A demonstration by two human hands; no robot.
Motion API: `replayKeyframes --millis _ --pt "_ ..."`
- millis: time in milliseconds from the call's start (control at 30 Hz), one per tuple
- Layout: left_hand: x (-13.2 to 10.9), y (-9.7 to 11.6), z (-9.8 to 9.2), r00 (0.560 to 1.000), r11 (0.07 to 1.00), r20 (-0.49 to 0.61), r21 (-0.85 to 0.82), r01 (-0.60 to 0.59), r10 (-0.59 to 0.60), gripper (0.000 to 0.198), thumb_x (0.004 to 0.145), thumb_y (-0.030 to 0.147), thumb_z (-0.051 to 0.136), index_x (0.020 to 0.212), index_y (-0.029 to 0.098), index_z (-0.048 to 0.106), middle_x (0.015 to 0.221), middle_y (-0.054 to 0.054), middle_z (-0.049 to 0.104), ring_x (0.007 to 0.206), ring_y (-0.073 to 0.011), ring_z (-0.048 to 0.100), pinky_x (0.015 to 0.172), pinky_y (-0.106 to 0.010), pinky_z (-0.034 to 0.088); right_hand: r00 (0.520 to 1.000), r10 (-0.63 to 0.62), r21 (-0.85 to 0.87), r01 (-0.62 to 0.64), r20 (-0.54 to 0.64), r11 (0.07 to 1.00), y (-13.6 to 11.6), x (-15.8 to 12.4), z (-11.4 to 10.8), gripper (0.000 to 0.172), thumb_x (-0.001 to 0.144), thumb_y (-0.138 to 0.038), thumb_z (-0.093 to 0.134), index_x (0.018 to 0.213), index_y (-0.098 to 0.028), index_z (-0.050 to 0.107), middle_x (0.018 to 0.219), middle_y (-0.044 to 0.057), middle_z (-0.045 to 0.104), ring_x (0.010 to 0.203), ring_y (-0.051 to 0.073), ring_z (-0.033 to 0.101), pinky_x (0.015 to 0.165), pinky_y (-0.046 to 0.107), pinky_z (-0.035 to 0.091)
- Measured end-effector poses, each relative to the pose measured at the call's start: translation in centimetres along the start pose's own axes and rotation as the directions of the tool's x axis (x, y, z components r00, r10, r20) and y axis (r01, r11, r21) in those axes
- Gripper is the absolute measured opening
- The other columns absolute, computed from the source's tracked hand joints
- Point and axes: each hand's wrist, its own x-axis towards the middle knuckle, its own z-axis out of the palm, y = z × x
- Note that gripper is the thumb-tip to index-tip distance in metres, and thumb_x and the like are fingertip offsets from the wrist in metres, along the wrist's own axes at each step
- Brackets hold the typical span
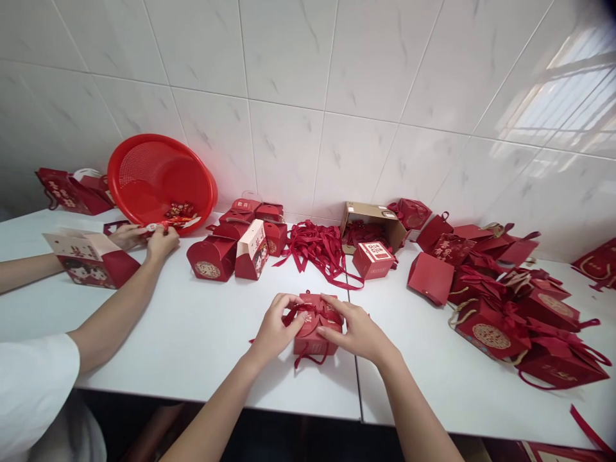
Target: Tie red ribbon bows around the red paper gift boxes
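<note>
A small red gift box [315, 343] stands in front of me on the white table. Around its top runs a dark red ribbon [319, 314], crossed or knotted at the middle. My left hand [278, 326] pinches the ribbon on the box's left side, its fingers closed. On the right side my right hand [359, 330] is closed over the ribbon, thumb and fingers against the box top. The exact grip of the right fingertips is partly hidden. A red cord handle [308, 360] hangs down the front of the box.
Behind the box lie a heap of red ribbons [312, 247] and a cardboard carton [399, 226]. Several red boxes [212, 258] stand left of them; a pile of ribboned boxes [495, 327] fills the right. At left, a co-worker's hands [161, 242] hold small packets before a red basket [166, 151].
</note>
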Motion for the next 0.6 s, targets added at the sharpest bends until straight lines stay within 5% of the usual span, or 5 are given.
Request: replayKeyframes --millis 167,300,433,600 --pt "0.0 0.1 0.2 0.999 1.0 0.033 -0.015 -0.004 0.004 0.011 0.081 0.024 0.055 0.092 0.021 0.055 0.1 -0.005 0.056 0.097 -0.0203 0.056 0.083 -0.035 0.048 0.997 0.066 -0.083 -0.064 0.026 0.994 -1.3 -0.1 -0.7 0.052 0.082 -0.046 0.056 0.13 -0.027 0.047 0.091 0.006 0.066 0.078 0.022 0.06 0.07 0.033 0.046" --pt "0.1 0.0 0.4 1.0 0.999 0.015 -0.028 0.015 -0.015 0.013 0.079 0.023 0.056 0.091 0.021 0.052 0.096 -0.003 0.055 0.088 -0.0177 0.055 0.082 -0.033 0.046 0.995 0.099 -0.069 -0.099 -0.016 0.993 -1.1 -0.6 -0.5 0.056 0.081 -0.051 0.056 0.13 -0.026 0.045 0.097 0.008 0.065 0.082 0.024 0.061 0.071 0.035 0.045" --pt "0.2 -0.5 0.4 0.996 0.994 0.052 -0.074 0.082 -0.079 0.017 0.078 0.026 0.057 0.092 0.021 0.047 0.081 0.002 0.049 0.073 -0.0137 0.051 0.07 -0.028 0.044 0.986 0.151 0.195 -0.135 -0.073 0.972 0.2 -1.2 0.5 0.048 0.087 -0.047 0.049 0.129 -0.023 0.043 0.084 0.004 0.061 0.079 0.02 0.059 0.072 0.033 0.047" --pt "0.6 -0.6 -0.1 0.987 0.985 0.131 -0.132 0.112 -0.095 0.021 0.078 0.028 0.057 0.091 0.022 0.041 0.064 0.008 0.037 0.06 -0.0105 0.041 0.062 -0.024 0.036 0.96 0.245 0.565 -0.128 -0.136 0.815 1.8 -0.9 1.9 0.042 0.081 -0.044 0.059 0.114 -0.02 0.05 0.066 -0.006 0.045 0.052 0.01 0.045 0.048 0.023 0.04"
